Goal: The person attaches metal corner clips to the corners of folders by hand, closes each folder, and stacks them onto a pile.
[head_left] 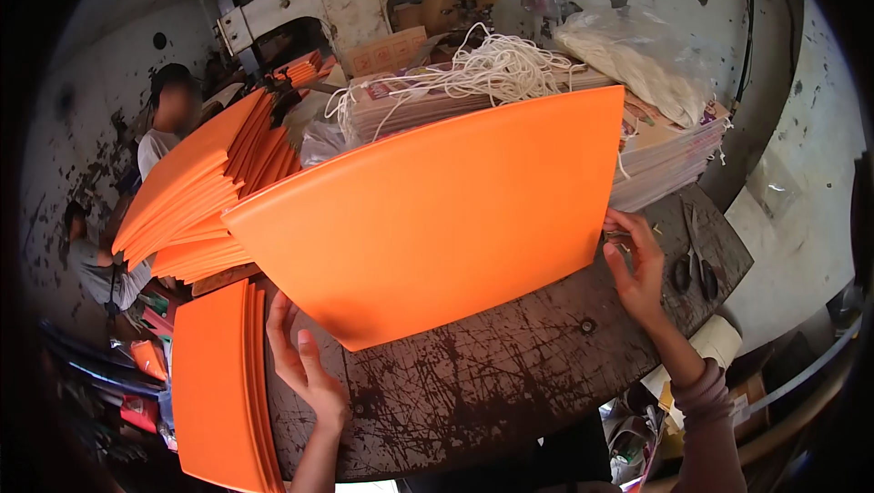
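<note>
A large, flat orange piece [446, 220], apparently a folded paper bag, stands tilted over the scarred dark table [473, 356], its lower corner near the tabletop. My right hand [637, 265] is at its right edge, fingers curled around behind it and thumb raised in front. At the lower left edge is my left hand [308, 361], with fingers stretched up beside the orange piece and the thumb apart. Whether those fingertips touch the edge is hard to tell. Close to my left forearm lies a stack of similar orange pieces [214, 384].
A taller, fanned orange stack [196, 188] sits at the back left. White cords [510, 65] lie on bundled printed stacks [669, 165] behind. Black-handled scissors [694, 261] rest at the table's right. A large machine [337, 1] stands behind. Two people [164, 120] are at the left.
</note>
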A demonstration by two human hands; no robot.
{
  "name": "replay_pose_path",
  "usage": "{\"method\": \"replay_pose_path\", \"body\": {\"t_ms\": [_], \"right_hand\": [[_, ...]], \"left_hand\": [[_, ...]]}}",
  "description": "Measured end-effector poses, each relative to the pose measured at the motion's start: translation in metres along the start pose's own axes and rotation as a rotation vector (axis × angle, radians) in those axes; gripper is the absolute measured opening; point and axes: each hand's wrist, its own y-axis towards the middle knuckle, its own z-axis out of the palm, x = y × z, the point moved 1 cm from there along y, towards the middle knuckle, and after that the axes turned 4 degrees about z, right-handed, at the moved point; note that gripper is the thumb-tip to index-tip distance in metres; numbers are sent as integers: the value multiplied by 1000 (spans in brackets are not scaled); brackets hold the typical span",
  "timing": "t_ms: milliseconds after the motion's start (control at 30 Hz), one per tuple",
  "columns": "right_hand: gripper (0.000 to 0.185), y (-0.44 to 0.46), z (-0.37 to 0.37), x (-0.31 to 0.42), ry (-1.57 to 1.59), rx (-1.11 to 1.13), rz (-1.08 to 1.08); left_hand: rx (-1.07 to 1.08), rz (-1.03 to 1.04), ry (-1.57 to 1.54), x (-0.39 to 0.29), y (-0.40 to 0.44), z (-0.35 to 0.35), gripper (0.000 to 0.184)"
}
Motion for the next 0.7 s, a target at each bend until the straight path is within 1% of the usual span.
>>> {"method": "replay_pose_path", "body": {"t_ms": [133,200,267,333,367,433,467,533,600,667,700], "right_hand": [[35,-1,-1,-4,-30,-5,-18],[37,0,0,-2,40,4,19],[36,0,0,-4,81,-4,33],[33,2,1,-7,221,0,98],[33,3,0,-9,226,0,92],[37,7,-3,-15,412,34,183],[37,7,-4,-20,416,36,179],[41,7,-7,-29,577,22,246],[41,7,-10,-31,592,11,272],[42,5,-18,-37,608,-2,301],[41,5,-26,-45,626,-62,329]], "left_hand": [[-7,-5,-38,4,1,-3,46],[-19,18,-42,6,1,-5,44],[-1,-4,-47,5,3,-8,43],[-1,3,-46,6,6,-11,42],[-4,-21,-87,7,8,-13,41],[-9,-42,-124,9,10,-18,41],[-15,-38,-78,9,11,-21,41],[-24,-35,-31,10,14,-22,43],[-111,-36,39,14,18,-23,47],[-129,-129,313,47,17,-48,50],[-3,-131,93,39,27,-47,49]]}}
